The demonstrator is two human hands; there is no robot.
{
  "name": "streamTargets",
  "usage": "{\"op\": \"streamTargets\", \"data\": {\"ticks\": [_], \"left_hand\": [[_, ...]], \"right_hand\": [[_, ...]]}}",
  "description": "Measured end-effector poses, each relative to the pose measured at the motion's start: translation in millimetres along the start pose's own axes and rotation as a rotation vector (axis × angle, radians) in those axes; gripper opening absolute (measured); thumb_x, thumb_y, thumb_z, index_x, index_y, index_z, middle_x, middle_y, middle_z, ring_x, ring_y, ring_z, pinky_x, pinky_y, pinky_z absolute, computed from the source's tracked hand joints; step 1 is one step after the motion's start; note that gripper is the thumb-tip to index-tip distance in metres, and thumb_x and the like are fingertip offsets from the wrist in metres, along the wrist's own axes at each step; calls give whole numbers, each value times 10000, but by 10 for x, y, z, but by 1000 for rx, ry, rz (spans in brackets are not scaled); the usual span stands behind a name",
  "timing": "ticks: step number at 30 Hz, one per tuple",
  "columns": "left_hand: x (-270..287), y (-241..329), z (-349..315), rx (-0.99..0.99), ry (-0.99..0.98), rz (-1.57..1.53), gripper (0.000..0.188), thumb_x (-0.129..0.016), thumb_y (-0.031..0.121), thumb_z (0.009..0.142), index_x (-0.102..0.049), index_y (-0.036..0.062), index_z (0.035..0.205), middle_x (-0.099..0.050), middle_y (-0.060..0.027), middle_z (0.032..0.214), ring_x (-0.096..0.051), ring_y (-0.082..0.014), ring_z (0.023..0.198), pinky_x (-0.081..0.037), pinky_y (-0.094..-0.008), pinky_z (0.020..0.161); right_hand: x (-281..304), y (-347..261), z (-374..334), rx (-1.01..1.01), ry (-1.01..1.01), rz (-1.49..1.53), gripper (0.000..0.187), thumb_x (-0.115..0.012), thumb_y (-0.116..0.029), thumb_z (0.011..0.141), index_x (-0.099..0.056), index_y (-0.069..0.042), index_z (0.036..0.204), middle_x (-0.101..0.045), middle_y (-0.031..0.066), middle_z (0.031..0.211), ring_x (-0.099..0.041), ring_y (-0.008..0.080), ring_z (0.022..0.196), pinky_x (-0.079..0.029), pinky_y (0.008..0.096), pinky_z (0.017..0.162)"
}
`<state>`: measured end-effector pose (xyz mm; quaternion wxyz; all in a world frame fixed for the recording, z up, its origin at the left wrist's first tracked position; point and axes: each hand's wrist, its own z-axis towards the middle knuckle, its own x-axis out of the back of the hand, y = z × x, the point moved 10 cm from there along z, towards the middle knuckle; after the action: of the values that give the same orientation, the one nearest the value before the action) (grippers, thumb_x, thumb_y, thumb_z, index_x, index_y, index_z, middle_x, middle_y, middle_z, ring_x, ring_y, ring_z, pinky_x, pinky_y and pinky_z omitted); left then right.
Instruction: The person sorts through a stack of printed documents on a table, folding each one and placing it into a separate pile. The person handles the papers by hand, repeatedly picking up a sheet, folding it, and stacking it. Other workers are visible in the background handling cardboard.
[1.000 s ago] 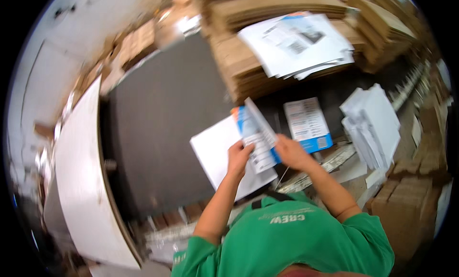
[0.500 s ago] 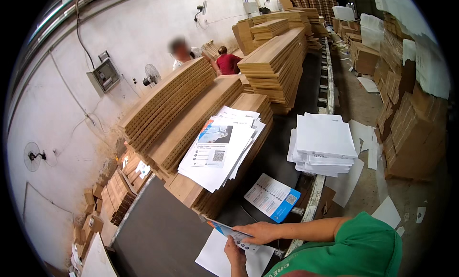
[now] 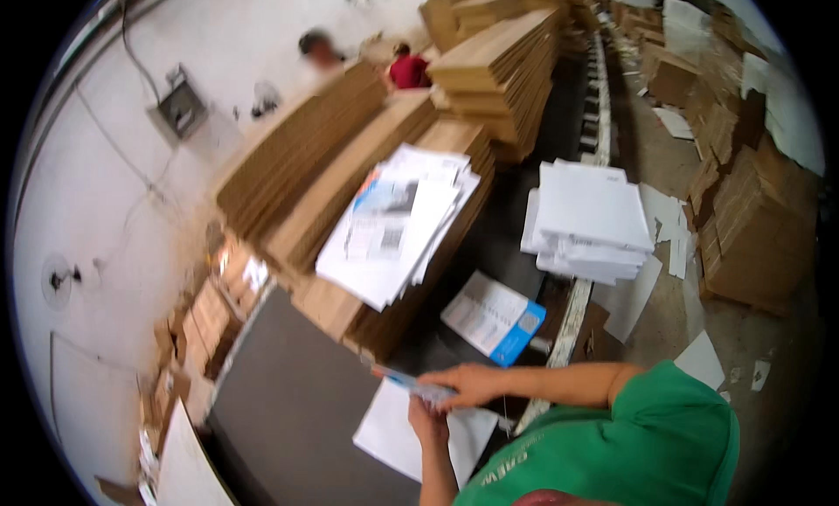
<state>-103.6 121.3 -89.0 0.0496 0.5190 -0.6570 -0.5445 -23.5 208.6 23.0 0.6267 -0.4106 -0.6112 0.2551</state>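
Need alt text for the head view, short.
Both hands, left hand and right hand, hold a thin blue-and-white printed sheet over a white paper sheet on a dark grey table. Beyond lie a fanned pile of printed sheets on brown cardboard stacks.

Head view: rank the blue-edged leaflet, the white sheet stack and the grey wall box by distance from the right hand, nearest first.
1. Blue-edged leaflet, just above the right hand.
2. White sheet stack, farther up, right.
3. Grey wall box, far upper left.
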Motion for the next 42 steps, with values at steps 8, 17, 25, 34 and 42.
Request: {"op": "streamTargets", "data": {"ticks": [8,17,25,34,42], "left_hand": [[-83,54,-21,-69,6,84,276,-542,301,931,-557,26,949,-547,-28,710,-535,-118,557,-420,-239,509],[40,433,38,-111,99,9,630,-647,254,863,-303,6,1329,-620,-97,881,-607,-151,630,-440,-220,541],[154,851,255,-192,64,41,501,-673,223,855,-478,71,1292,-576,-92,1075,-601,-143,741,-469,-234,596],[308,798,259,-165,165,59,432,-647,283,870,-541,67,1229,-605,-71,1016,-611,-148,733,-454,-235,608],[290,823,186,-173,175,11,354,-610,216,872,-581,10,1158,-630,-78,942,-633,-169,700,-475,-243,560]], "right_hand": [[60,-12,-58,-36,79,285,512,-591,-196,862,-429,-114,1341,-605,143,1160,-648,238,900,-503,327,787],[-3,0,-4,-79,-26,333,472,-527,-135,907,-423,-171,1366,-584,170,1151,-592,201,1004,-455,303,873],[-32,31,8,-88,-59,387,466,-534,-144,912,-430,-180,1366,-567,133,1164,-558,172,996,-442,294,886],[-4,66,-5,-83,-50,401,465,-536,-161,915,-429,-176,1367,-559,132,1175,-540,168,1017,-426,293,904],[-8,92,-26,-95,-19,389,439,-521,-209,932,-435,-170,1361,-567,117,1153,-540,172,1026,-418,290,909]]}}
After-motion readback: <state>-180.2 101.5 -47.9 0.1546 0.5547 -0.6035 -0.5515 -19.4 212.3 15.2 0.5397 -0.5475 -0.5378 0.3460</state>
